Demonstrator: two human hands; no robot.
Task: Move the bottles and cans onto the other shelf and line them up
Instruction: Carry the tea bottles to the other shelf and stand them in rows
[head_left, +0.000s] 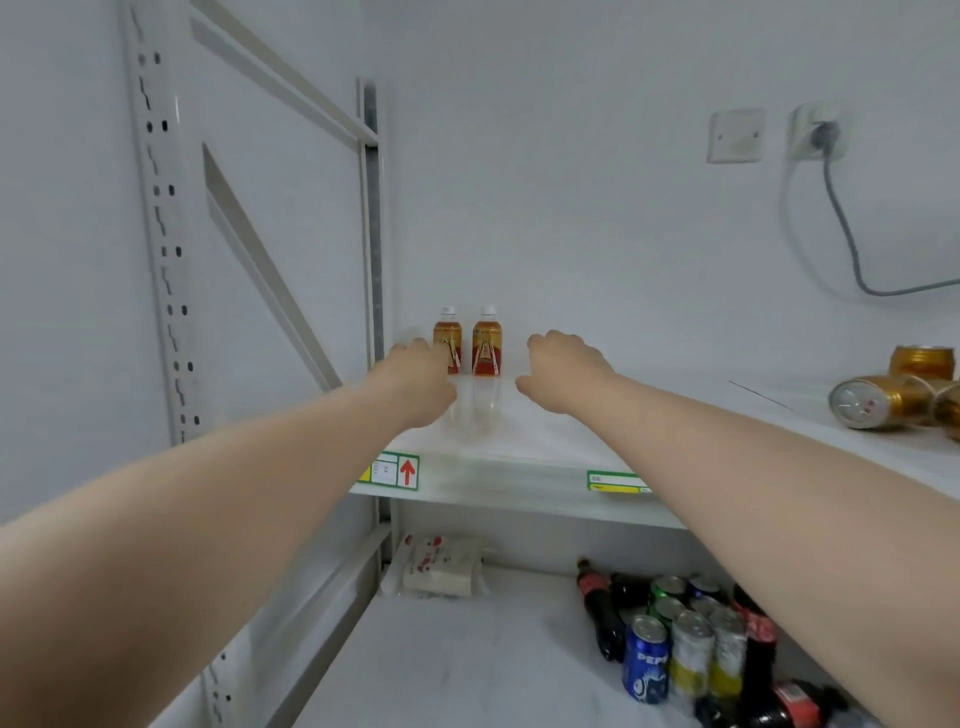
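Hands: left hand and right hand loosely open, empty, flanking the tea bottles.
Advice: nudge bottles gently, level.

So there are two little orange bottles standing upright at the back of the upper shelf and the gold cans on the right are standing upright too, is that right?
Not quite. The head view shows the two orange bottles upright at the back of the upper shelf, but of the gold cans on the right at least the nearest lies on its side, its top facing the camera.
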